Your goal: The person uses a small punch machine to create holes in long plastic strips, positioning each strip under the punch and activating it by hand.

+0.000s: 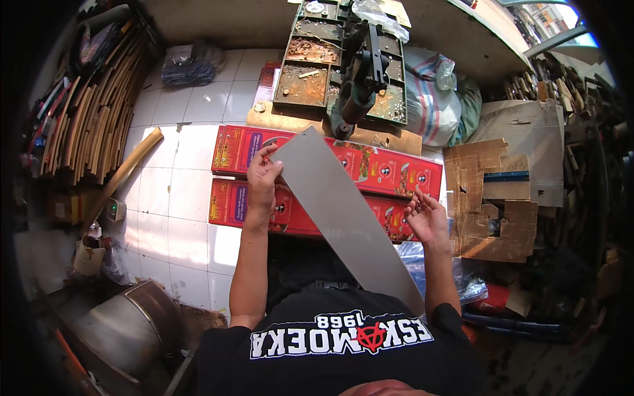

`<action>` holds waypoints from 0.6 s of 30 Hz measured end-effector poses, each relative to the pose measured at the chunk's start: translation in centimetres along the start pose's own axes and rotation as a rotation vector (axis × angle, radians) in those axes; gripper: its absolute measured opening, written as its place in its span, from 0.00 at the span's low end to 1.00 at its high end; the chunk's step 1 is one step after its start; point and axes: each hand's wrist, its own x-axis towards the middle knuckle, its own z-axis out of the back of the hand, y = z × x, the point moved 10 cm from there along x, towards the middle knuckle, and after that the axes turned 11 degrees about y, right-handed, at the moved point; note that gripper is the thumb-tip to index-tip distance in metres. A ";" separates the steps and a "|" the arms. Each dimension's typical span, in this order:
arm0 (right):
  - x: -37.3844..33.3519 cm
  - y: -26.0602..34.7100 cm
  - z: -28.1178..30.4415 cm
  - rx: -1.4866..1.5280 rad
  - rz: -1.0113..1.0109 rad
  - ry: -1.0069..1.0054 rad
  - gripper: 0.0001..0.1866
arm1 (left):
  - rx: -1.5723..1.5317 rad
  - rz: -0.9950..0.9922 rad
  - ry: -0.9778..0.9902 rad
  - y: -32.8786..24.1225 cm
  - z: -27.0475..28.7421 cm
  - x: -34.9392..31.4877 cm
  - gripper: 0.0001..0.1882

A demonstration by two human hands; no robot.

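A long flat grey board (343,211) runs diagonally from upper left toward my lap. My left hand (263,177) grips its far left edge near the top corner. My right hand (426,216) hovers just off the board's right edge with fingers spread, not touching it. Under the board lie two long red printed boxes (231,201) side by side on the white tiled floor.
A green compartment tray (307,63) with small rusty parts and a dark metal tool (360,79) sit ahead on a wooden slab. Wooden strips (92,112) are stacked at left, torn cardboard (489,198) at right, a striped sack (429,99) behind, a metal drum (125,330) lower left.
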 end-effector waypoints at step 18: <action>12.4 -2.6 -15.8 -0.890 0.120 0.497 0.12 | -0.133 0.056 -0.030 1.2 1.8 0.4 0.24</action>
